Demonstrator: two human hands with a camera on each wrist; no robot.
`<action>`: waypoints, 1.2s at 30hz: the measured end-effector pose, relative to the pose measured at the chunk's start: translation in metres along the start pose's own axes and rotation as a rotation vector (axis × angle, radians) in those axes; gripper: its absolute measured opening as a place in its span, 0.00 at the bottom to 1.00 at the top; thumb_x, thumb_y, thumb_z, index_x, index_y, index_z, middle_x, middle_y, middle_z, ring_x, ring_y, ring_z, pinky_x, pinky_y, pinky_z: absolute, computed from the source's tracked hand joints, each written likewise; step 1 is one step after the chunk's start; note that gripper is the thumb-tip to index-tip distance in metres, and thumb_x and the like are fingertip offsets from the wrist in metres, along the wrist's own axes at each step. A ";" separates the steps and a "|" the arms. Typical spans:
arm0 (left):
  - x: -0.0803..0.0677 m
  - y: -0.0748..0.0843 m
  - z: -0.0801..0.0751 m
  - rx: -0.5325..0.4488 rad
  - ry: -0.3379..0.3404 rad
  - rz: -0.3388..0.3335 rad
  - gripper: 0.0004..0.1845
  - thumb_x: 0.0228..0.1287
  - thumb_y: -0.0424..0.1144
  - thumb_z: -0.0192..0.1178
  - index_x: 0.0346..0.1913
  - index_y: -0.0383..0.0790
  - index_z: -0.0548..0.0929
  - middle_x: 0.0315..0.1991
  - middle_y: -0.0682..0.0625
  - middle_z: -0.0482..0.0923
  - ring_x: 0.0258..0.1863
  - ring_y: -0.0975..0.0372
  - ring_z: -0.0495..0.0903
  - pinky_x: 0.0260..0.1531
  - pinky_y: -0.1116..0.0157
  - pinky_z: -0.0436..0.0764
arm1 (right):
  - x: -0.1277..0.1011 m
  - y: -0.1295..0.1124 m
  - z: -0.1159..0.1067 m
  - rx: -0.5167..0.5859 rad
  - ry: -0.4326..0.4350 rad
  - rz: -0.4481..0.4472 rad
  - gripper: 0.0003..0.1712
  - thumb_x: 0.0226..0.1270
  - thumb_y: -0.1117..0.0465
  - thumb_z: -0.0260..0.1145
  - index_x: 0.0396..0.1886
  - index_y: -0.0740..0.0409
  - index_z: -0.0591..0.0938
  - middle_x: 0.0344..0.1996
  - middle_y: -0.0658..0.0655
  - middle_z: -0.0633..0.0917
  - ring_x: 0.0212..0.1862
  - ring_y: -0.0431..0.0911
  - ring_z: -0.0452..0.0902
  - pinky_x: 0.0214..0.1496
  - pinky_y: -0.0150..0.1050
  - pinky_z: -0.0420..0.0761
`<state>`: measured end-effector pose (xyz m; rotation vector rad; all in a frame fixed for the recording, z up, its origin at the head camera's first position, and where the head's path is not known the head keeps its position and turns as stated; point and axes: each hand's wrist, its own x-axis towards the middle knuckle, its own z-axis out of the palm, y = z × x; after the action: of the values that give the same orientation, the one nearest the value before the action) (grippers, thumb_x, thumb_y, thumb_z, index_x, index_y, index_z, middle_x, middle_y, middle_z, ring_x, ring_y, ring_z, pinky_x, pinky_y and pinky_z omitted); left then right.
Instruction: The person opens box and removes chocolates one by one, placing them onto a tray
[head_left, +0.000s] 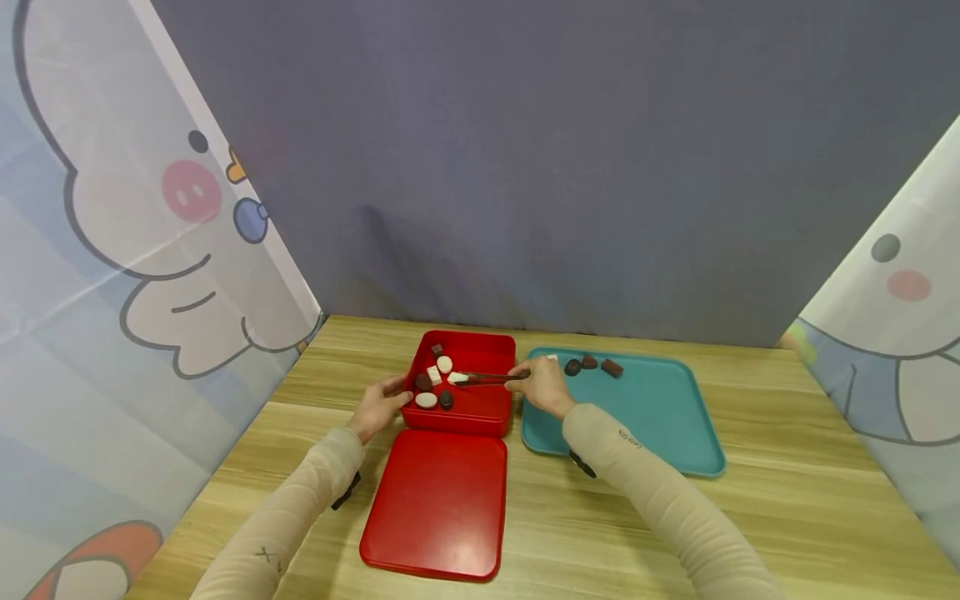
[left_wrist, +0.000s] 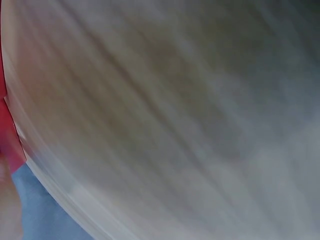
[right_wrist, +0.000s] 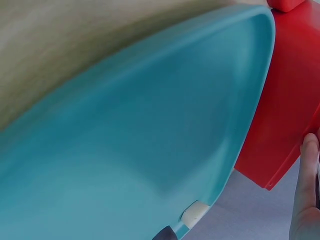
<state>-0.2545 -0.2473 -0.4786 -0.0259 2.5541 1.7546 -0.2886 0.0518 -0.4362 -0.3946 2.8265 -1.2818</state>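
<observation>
Red box (head_left: 480, 408) between left hand (head_left: 381, 406), right hand (head_left: 542, 387)

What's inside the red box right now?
In the red box lie several small white and dark brown pieces, clustered at its left side. The tongs held by the right hand reach in toward a white piece. The near wall hides the floor just behind it.

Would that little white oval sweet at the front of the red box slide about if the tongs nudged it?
Probably. The white oval sweet looks smooth and rounded, lying loose on the glossy floor of the red box, so it may skid. It seems small and likely light. The tongs might slip off its curved top.
</observation>
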 end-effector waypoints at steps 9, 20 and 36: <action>0.000 0.000 0.000 0.003 0.004 0.008 0.26 0.65 0.33 0.52 0.65 0.30 0.63 0.62 0.34 0.66 0.61 0.46 0.68 0.58 0.53 0.70 | -0.003 0.000 0.000 0.015 0.004 -0.001 0.07 0.52 0.60 0.71 0.33 0.54 0.87 0.32 0.52 0.86 0.31 0.42 0.78 0.29 0.32 0.77; -0.002 0.001 0.000 -0.027 0.002 0.003 0.27 0.65 0.33 0.52 0.66 0.31 0.63 0.62 0.35 0.66 0.61 0.47 0.67 0.58 0.53 0.70 | -0.007 0.002 -0.005 0.087 0.022 -0.001 0.09 0.52 0.60 0.71 0.35 0.54 0.87 0.35 0.53 0.85 0.34 0.44 0.79 0.32 0.34 0.79; -0.002 0.001 0.001 -0.015 0.003 0.015 0.26 0.66 0.33 0.52 0.65 0.31 0.63 0.62 0.35 0.66 0.61 0.46 0.67 0.59 0.52 0.69 | -0.016 0.007 -0.037 0.159 0.050 -0.020 0.11 0.53 0.57 0.70 0.38 0.52 0.87 0.38 0.54 0.86 0.35 0.47 0.80 0.32 0.36 0.79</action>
<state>-0.2528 -0.2466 -0.4782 -0.0104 2.5503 1.7803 -0.2785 0.0875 -0.4187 -0.3927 2.7402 -1.5275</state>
